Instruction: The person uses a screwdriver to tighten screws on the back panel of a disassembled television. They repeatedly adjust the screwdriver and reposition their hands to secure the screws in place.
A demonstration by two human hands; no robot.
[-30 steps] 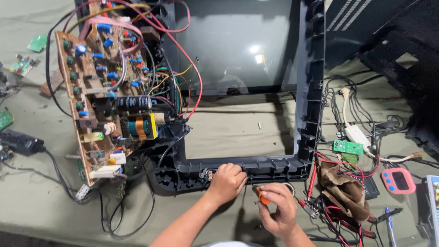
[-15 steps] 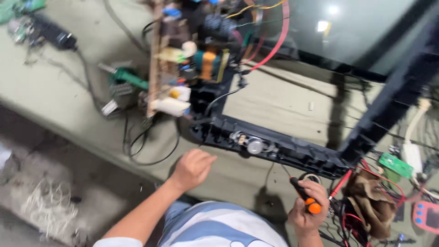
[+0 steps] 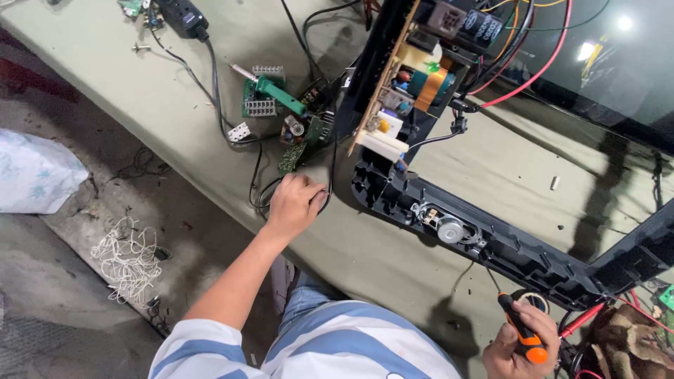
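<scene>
Screwdriver (image 3: 518,324) upright, tip toward frame (image 3: 491,242)

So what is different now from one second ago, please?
The left hand left the black frame and moved left to the black cables by the small circuit boards, its fingers curled on them. The right hand still grips the orange-handled screwdriver. The frame and upright circuit board stayed put.
</scene>
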